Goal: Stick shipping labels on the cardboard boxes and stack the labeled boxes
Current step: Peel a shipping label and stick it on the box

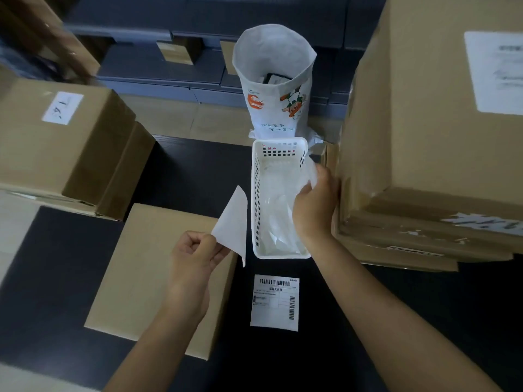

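Observation:
A plain cardboard box (152, 267) lies on the dark table in front of me, its top bare. My left hand (195, 258) pinches the corner of a white label sheet (233, 224), held upright over the box's right edge with its blank side toward me. My right hand (314, 205) is over the white plastic basket (257, 193) and grips a thin translucent backing sheet (311, 171) at the basket's right rim. A printed shipping label (275, 302) with barcodes lies flat on the table below the basket.
A stack of labeled boxes (430, 123) stands at the right, close to my right hand. Two stacked boxes (65, 142) sit at the left, the top one with a handwritten sticker. A white paper bag (274, 89) stands behind the basket. Dark shelving runs along the back.

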Demonstrator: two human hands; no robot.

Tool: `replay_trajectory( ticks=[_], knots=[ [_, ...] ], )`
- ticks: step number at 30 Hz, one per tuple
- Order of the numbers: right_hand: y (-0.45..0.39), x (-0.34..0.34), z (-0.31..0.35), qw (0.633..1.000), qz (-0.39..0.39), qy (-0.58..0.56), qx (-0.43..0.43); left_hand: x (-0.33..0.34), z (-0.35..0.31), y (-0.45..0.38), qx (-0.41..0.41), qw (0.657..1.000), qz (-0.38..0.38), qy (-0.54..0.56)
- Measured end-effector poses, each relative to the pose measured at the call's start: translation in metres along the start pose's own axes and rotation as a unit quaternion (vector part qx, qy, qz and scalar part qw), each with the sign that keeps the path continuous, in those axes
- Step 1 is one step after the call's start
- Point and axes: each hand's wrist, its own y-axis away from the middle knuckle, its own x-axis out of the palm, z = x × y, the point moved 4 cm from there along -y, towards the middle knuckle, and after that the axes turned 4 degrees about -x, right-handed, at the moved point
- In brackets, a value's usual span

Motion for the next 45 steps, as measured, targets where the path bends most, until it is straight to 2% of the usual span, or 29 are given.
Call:
replay_trajectory(
  ticks=[2, 3, 5, 7, 8, 10, 12, 15, 19, 24, 27, 29, 31, 33, 34, 35, 37, 40, 43, 45],
  knots=[
    [0.002, 0.006, 0.005, 0.996, -0.013, 0.040, -0.076, -0.001, 0.002, -0.001, 0.004, 1.000, -0.007, -0.018],
    [0.004, 0.013, 0.005, 0.989, 0.007, 0.076, -0.130, -0.002, 0.003, -0.001, 0.005, 1.000, -0.009, -0.025],
    [0.011, 0.031, -0.002, 0.947, 0.130, 0.198, -0.217, -0.004, 0.006, -0.001, 0.005, 0.999, -0.013, -0.033],
    [0.022, 0.046, -0.020, 0.882, 0.291, 0.311, -0.201, -0.005, 0.007, 0.000, 0.005, 0.999, -0.010, -0.038],
    [0.028, 0.050, -0.029, 0.861, 0.353, 0.326, -0.166, -0.006, 0.007, 0.000, 0.006, 0.999, -0.008, -0.039],
    [0.035, 0.052, -0.040, 0.852, 0.424, 0.296, -0.085, -0.008, 0.009, 0.000, 0.005, 0.999, -0.005, -0.045],
    [0.037, 0.053, -0.046, 0.841, 0.448, 0.296, -0.063, -0.010, 0.010, 0.000, -0.002, 0.999, -0.002, -0.042],
    [0.032, 0.059, -0.049, 0.822, 0.438, 0.349, -0.098, -0.012, 0.012, -0.001, -0.010, 0.999, 0.003, -0.030],
    [0.021, 0.065, -0.042, 0.834, 0.364, 0.378, -0.169, -0.016, 0.012, 0.001, -0.011, 1.000, 0.011, -0.027],
    [0.016, 0.056, -0.042, 0.880, 0.256, 0.334, -0.220, -0.023, 0.008, 0.002, -0.013, 0.999, 0.016, -0.032],
    [0.015, 0.062, -0.038, 0.881, 0.289, 0.329, -0.177, -0.026, 0.004, 0.004, -0.003, 0.999, 0.020, -0.035],
    [0.017, 0.065, -0.034, 0.895, 0.298, 0.305, -0.133, -0.030, 0.002, 0.004, 0.003, 0.999, 0.021, -0.042],
    [0.021, 0.057, -0.022, 0.919, 0.232, 0.276, -0.157, -0.034, 0.001, 0.004, 0.016, 0.999, 0.016, -0.047],
    [0.032, 0.042, -0.003, 0.942, 0.106, 0.231, -0.221, -0.040, -0.001, 0.004, 0.040, 0.997, 0.004, -0.071],
    [0.042, 0.033, 0.007, 0.956, 0.059, 0.193, -0.215, -0.042, -0.003, 0.004, 0.054, 0.994, -0.002, -0.091],
    [0.052, 0.026, 0.018, 0.971, 0.055, 0.150, -0.180, -0.044, -0.005, 0.004, 0.069, 0.992, -0.009, -0.110],
    [0.076, 0.026, 0.034, 0.987, 0.130, 0.074, -0.058, -0.050, -0.008, 0.005, 0.098, 0.986, -0.021, -0.131],
    [0.105, 0.036, 0.053, 0.969, 0.228, -0.063, 0.077, -0.055, -0.011, 0.007, 0.137, 0.977, -0.014, -0.160],
    [0.120, 0.044, 0.064, 0.954, 0.246, -0.117, 0.123, -0.055, -0.014, 0.016, 0.200, 0.954, 0.034, -0.222],
    [0.127, 0.047, 0.067, 0.952, 0.241, -0.133, 0.133, -0.058, -0.017, 0.022, 0.258, 0.925, 0.064, -0.271]
  ],
)
